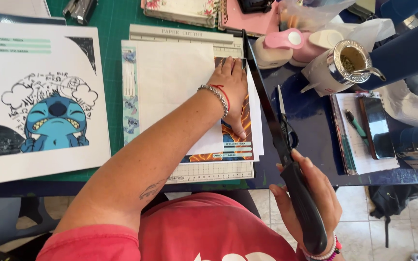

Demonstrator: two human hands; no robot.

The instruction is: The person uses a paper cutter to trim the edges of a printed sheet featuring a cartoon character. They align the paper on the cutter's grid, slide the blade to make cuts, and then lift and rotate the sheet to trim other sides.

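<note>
A green cutting mat (114, 29) covers the upper left of the frame, and on it, far left, lies a large white printed sheet (39, 96) with a blue cartoon creature under scribbled clouds. In the middle sits a white paper trimmer (209, 170) with a ruled grid along its lower edge; a stack of sheets (170, 82) lies on its bed, a blank white page on top and a colourful orange and blue print (235, 145) showing beneath it at the right. The left hand (231, 89), wearing a silver bracelet (215, 98) and a red thread at the wrist, lies flat on that stack with fingers together and pointing toward the top of the frame, thumb stretched down along the right edge of the print, pressing the paper down. The trimmer's long black blade arm (267, 111) runs diagonally from upper centre to lower right, lifted off the bed at its near end. The right hand (310, 198), lower right, is wrapped around the arm's black handle (306, 208), fingers curled about it. Right of the blade, on the dark blue table (310, 145), stand a metal-rimmed cup with a straw (339, 67), a notepad with a green pen (356, 126) and a phone (377, 126), and pink and white paper punches (286, 46) at upper centre.
</note>
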